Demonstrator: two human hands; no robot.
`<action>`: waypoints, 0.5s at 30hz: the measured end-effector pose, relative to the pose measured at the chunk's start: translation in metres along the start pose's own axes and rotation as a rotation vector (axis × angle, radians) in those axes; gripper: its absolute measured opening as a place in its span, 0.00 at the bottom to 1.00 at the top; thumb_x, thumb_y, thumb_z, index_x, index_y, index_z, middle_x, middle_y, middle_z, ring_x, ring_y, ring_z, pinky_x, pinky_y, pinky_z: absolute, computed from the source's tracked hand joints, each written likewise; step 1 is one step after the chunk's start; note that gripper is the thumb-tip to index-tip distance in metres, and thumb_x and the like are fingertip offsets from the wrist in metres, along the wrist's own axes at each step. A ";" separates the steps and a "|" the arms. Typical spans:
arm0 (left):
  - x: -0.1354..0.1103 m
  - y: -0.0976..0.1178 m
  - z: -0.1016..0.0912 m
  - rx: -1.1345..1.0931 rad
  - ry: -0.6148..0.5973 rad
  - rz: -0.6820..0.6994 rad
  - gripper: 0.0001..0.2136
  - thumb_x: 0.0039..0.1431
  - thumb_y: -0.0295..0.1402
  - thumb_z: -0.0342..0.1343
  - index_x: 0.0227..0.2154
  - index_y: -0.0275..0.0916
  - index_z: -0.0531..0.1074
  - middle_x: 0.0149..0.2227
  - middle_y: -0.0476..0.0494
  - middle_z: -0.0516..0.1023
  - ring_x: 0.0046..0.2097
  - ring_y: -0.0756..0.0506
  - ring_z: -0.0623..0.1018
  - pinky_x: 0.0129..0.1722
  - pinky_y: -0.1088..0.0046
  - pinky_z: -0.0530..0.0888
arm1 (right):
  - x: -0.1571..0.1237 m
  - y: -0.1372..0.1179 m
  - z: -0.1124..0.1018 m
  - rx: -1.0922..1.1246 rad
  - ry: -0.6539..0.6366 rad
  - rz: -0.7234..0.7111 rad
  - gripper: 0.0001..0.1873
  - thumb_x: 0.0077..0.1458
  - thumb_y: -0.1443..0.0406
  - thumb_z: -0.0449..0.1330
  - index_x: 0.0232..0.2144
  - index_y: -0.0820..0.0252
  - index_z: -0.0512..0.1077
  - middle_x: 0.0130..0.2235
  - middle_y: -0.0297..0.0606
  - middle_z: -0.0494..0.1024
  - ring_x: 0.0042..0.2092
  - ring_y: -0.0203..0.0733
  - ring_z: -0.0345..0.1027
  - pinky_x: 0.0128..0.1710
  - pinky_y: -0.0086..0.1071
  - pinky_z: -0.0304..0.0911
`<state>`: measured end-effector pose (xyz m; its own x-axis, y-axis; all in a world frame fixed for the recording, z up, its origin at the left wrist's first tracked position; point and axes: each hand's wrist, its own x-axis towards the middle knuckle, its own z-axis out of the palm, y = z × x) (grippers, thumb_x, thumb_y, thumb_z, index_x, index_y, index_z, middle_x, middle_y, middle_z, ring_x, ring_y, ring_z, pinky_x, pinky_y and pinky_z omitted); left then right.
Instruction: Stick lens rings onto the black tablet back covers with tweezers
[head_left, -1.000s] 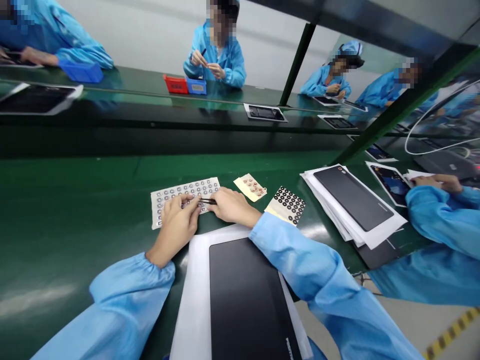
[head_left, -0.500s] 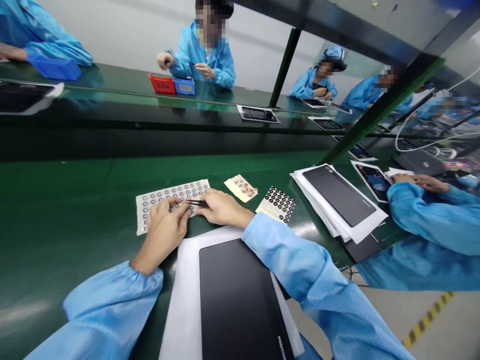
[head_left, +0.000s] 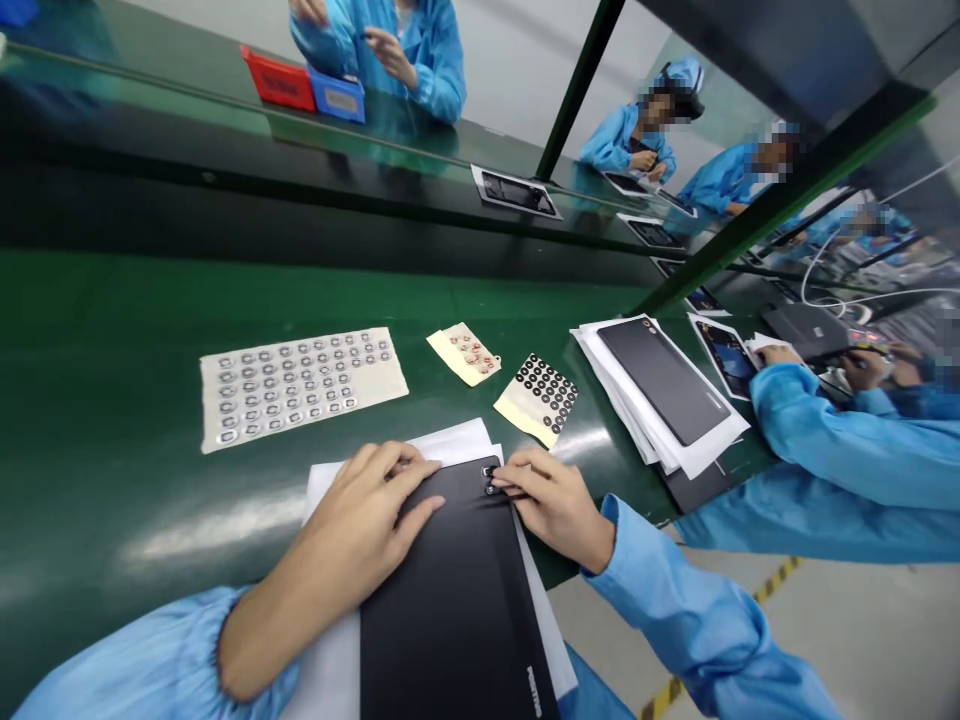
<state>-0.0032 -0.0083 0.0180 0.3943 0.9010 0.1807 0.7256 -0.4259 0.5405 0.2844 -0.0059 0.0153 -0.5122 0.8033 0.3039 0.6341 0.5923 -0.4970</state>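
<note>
A dark tablet [head_left: 442, 600] lies back side up on white sheets [head_left: 330, 640] in front of me. My left hand [head_left: 360, 520] rests on its upper left part, fingers stretched out and thumb apart. At the top right corner, my right hand [head_left: 555, 505] grips dark tweezers [head_left: 511, 492], their tips by the camera area [head_left: 489, 478]. Whether a small part sits between the tips is too small to tell. Beyond the tablet lie a pale sheet of small ring-shaped parts [head_left: 300, 385], a yellowish sheet with reddish pieces [head_left: 466, 352] and a sheet of black round stickers [head_left: 537, 398].
To the right, another tablet [head_left: 664, 375] lies on a stack of white sheets [head_left: 712, 445], beside a co-worker's blue sleeve [head_left: 825, 430]. A raised ledge crosses behind, with a red bin [head_left: 279, 80], a blue bin [head_left: 337, 97] and a tablet [head_left: 517, 192]. A green post [head_left: 780, 200] slants at right.
Both hands have left the sheet of ring-shaped parts and come back to the tablet. The tweezers have moved to its top right corner. The view has shifted downward.
</note>
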 end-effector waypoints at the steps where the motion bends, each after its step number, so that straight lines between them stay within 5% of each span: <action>1: -0.001 0.001 0.004 0.004 -0.010 0.004 0.15 0.69 0.44 0.55 0.53 0.47 0.76 0.49 0.41 0.77 0.48 0.39 0.74 0.48 0.60 0.73 | -0.004 0.000 0.003 -0.045 -0.003 -0.016 0.16 0.66 0.72 0.56 0.53 0.55 0.75 0.48 0.40 0.77 0.39 0.34 0.75 0.39 0.28 0.71; 7: 0.000 -0.002 0.005 0.009 -0.007 0.021 0.15 0.69 0.42 0.56 0.53 0.43 0.76 0.50 0.40 0.75 0.49 0.39 0.73 0.48 0.62 0.71 | -0.004 -0.006 0.007 -0.198 0.027 -0.093 0.16 0.66 0.70 0.57 0.54 0.56 0.73 0.48 0.41 0.77 0.34 0.32 0.72 0.30 0.26 0.65; 15: -0.002 -0.004 0.006 0.027 0.002 0.040 0.16 0.68 0.42 0.57 0.55 0.44 0.73 0.51 0.41 0.73 0.51 0.39 0.72 0.51 0.62 0.69 | -0.002 -0.008 0.009 -0.204 0.012 -0.064 0.18 0.64 0.73 0.54 0.54 0.57 0.72 0.48 0.41 0.76 0.36 0.33 0.73 0.32 0.25 0.67</action>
<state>-0.0034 -0.0092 0.0101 0.4227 0.8832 0.2032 0.7242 -0.4640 0.5101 0.2748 -0.0124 0.0111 -0.5495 0.7633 0.3398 0.7050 0.6418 -0.3017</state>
